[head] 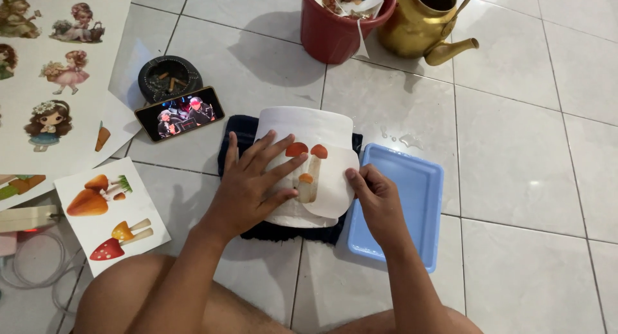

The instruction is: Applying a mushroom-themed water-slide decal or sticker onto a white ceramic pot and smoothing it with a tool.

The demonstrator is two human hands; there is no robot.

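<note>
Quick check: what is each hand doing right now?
Left hand: open, flat on the mushroom cutout over the white pot.
Right hand: pinching the cutout's edge.

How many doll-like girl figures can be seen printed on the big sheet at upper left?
5: top-left corner, top with basket, left edge, cut off, middle in pink, lower in blue. More may lie outside the frame.
</note>
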